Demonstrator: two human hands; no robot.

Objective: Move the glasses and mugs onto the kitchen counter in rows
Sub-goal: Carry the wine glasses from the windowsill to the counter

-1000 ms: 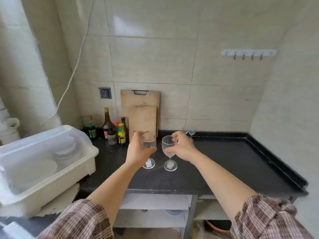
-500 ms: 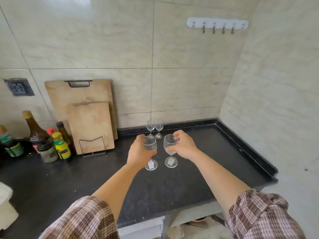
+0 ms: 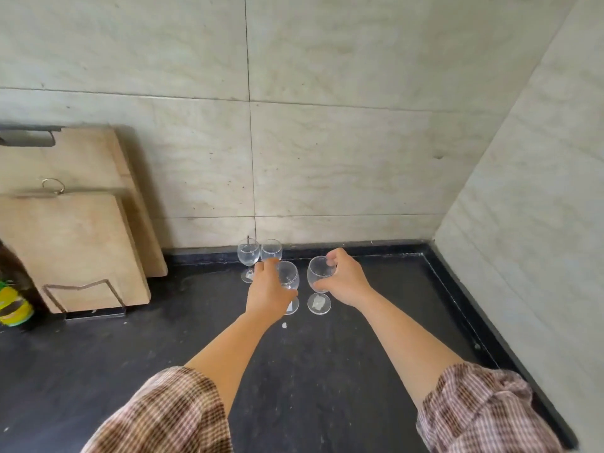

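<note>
On my head view I see a dark speckled counter (image 3: 343, 371) running into a corner of pale tiled walls (image 3: 359, 158), with two wooden cutting boards (image 3: 75, 243) leaning on the back wall at the left beside a yellow-labelled bottle (image 3: 13, 305). My left hand (image 3: 269, 291) has its fingers wrapped around the bowl of one stemmed glass (image 3: 289, 279), and my right hand (image 3: 344, 281) pinches the bowl of a second glass (image 3: 318, 276) just beside it. Both feet are low over the counter, though I cannot tell if they touch, and two smaller glasses (image 3: 260, 255) stand side by side just behind, close to the wall.

Both forearms are bare below pushed-up checked sleeves (image 3: 170, 416) (brown, pink and white).
</note>
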